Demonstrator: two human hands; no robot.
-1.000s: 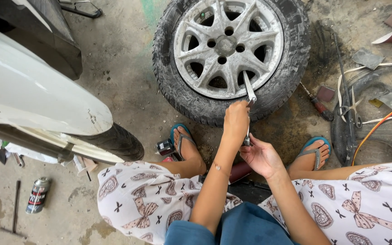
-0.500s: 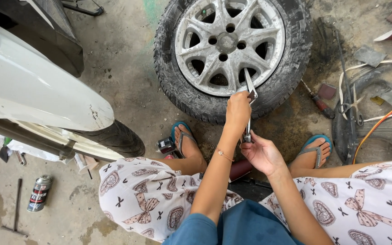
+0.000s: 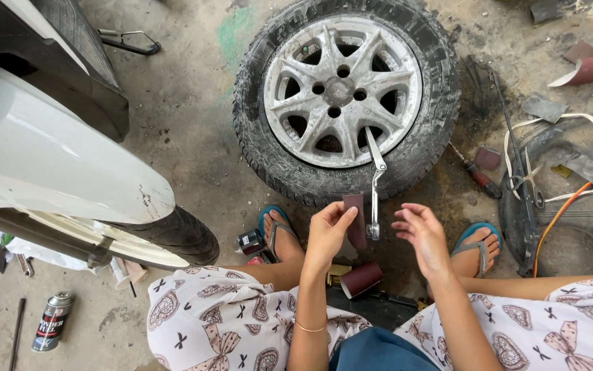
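A single head-worn camera looks almost straight down from above a person crouched on a workshop floor, facing forward past their knees. It sits close: the left hand (image 3: 327, 230) and right hand (image 3: 423, 237) fill the lower centre, with a car wheel (image 3: 344, 96) lying flat on the concrete just beyond. A white vehicle body (image 3: 49, 158) crowds the frame's left edge; tools and hoses (image 3: 571, 185) line the right. No second view overlaps it.
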